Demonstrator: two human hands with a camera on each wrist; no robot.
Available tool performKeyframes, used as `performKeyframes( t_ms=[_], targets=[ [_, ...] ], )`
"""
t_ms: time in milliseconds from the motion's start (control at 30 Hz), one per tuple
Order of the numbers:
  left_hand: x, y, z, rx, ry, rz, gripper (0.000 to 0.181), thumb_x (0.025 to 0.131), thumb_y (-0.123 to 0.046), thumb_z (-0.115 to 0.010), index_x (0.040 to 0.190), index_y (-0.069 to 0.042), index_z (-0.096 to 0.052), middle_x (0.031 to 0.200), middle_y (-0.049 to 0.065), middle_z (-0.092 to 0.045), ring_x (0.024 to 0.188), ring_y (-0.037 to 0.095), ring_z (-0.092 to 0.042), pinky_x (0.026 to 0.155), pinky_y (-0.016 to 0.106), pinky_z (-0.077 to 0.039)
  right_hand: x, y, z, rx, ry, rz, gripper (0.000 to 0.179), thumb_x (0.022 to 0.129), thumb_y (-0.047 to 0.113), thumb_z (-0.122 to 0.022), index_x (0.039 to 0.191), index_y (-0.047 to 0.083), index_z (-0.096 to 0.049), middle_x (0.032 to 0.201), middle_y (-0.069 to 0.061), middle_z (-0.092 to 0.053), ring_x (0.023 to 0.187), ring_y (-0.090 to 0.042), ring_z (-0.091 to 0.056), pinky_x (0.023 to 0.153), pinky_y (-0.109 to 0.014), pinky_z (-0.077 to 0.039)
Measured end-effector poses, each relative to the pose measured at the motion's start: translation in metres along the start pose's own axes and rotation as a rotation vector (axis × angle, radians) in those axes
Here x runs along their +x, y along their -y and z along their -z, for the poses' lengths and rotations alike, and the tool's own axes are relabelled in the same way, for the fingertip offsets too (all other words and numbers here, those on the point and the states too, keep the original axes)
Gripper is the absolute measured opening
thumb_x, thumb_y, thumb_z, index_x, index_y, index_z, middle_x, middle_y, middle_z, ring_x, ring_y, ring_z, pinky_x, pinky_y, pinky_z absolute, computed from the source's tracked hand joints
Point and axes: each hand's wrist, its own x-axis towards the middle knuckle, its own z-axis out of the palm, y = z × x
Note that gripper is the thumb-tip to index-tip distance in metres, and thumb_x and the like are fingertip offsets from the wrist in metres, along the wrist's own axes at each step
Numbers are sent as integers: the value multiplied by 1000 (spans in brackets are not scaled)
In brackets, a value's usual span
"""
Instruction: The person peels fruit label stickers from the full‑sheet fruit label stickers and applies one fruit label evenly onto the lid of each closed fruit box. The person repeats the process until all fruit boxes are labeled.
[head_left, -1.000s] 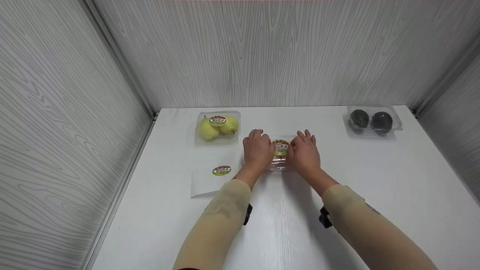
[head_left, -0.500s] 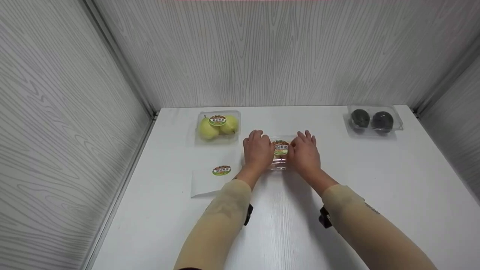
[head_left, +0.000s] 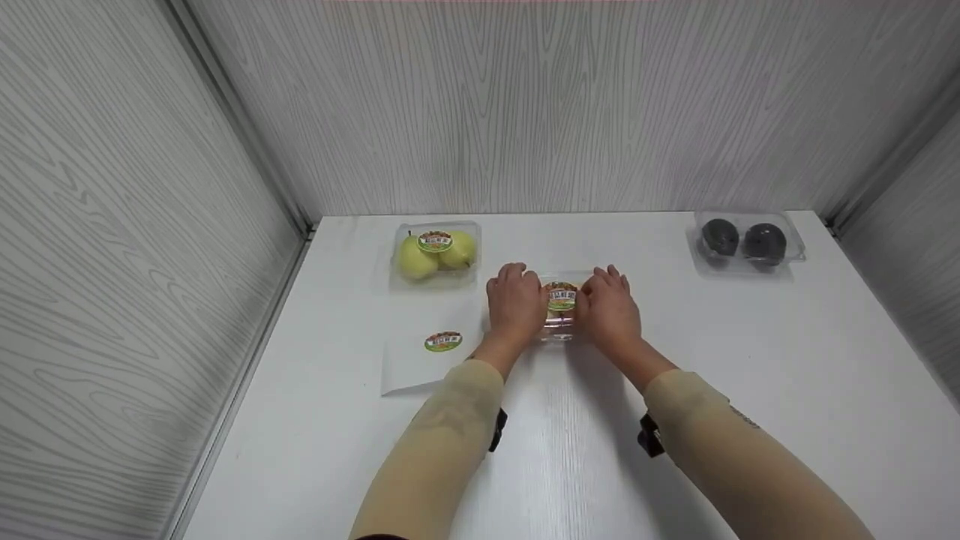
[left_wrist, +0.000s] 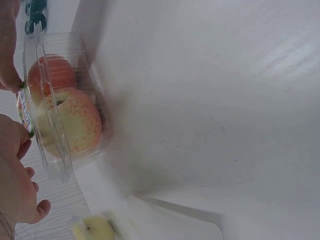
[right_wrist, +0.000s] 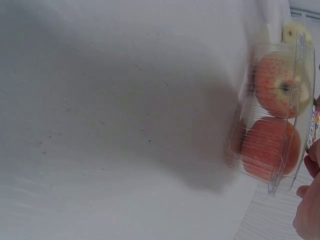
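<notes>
Between both hands stands a clear plastic clamshell box (head_left: pixel 559 331) holding red-and-yellow apples (left_wrist: pixel 75 122). An oval fruit sticker (head_left: pixel 561 297) lies over the middle of its lid. My left hand (head_left: pixel 517 300) pinches the sticker's left end at the lid, its other fingers loosely curled. At the opposite end, my right hand (head_left: pixel 609 304) pinches the sticker in the same way. In the right wrist view, the right fingertips meet the sticker's edge (right_wrist: pixel 313 125) above two apples (right_wrist: pixel 272 145). The hands cover both sides of the box in the head view.
A white backing sheet (head_left: pixel 409 367) with another oval sticker (head_left: pixel 443 341) lies beside the left forearm, one edge lifted. Behind it sits a clear box of yellow pears (head_left: pixel 418 259) bearing a sticker. A clear box of dark round fruits (head_left: pixel 765 244) stands at the back right.
The fingers of both hands have shifted very slightly toward the person at the lid. The boxes and the sheet stay in place.
</notes>
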Motion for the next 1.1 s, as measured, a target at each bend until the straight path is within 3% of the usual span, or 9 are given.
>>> performKeyframes(
  t_ms=[533,767,933,1100],
  targets=[
    [-1,-2,0,53,15,9,24,103,-30,-67,107,-9,-77,138,9,-67,134,26,-57,103,48,-48,1,1,-1,-18,-3,-14,24,104,16,-54,107,-4,-68,154,-26,-52,154,-43,-34,129,-51,-17],
    [-1,-1,-1,36,21,31,26,103,-33,-69,106,-9,-78,138,9,-67,135,25,-57,103,47,-48,-1,-1,-1,-3,-11,13,23,103,14,-53,105,-4,-67,152,-28,-54,154,-44,-35,128,-51,-18],
    [-1,-1,-1,23,5,31,25,101,-33,-72,104,-10,-78,137,8,-68,134,25,-58,102,47,-49,-1,-1,1,13,-12,0,25,103,14,-51,112,-5,-65,155,-28,-51,155,-43,-33,128,-51,-21],
    [-1,1,-3,-34,-43,37,21,101,-31,-72,102,-10,-76,131,9,-70,128,26,-61,97,46,-51,0,-2,1,74,-39,-74,34,105,21,-53,130,-2,-60,158,-26,-47,152,-43,-37,120,-57,-36]
  ],
)
